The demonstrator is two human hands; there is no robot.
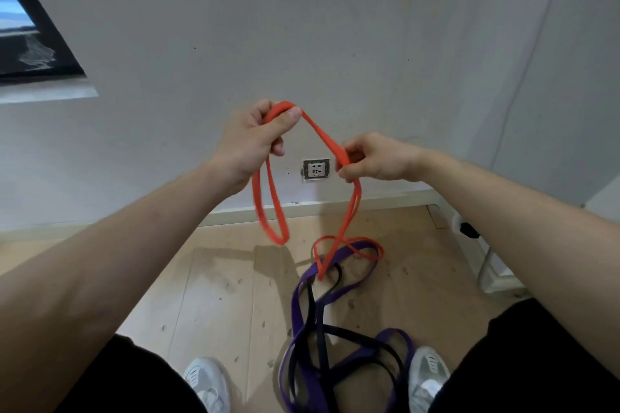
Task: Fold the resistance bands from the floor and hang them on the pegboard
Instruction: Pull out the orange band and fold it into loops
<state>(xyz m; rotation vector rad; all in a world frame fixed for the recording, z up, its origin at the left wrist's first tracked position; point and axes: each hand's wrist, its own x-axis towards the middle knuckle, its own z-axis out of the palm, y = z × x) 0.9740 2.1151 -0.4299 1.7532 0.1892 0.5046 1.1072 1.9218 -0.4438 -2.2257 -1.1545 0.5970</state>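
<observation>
Head view, looking down at a wall and floor. The left hand [255, 137], at centre frame, grips a folded bend of the orange flat rubber resistance band [322, 135], with the thumb pressed across the top of it. A closed loop of the band hangs free below this hand, in front of the baseboard.

The right hand [375, 157], slightly lower and to the right, pinches the same band between thumb and curled fingers. The two hands are held apart, joined by a short slanting run of band.

From the right hand two strands drop to the light wooden plank floor [218, 295], where the rest of the orange band lies in a loose curl. That curl crosses the upper end of a wide purple rubber band [298, 312], which is tangled with a narrow black rubber band [355, 339] at lower centre, between two white sneakers [208, 382].

A square grey wall socket [316, 169] shows on the white wall [335, 27] between the hands. A dark-framed window [30, 33] occupies the upper left.
</observation>
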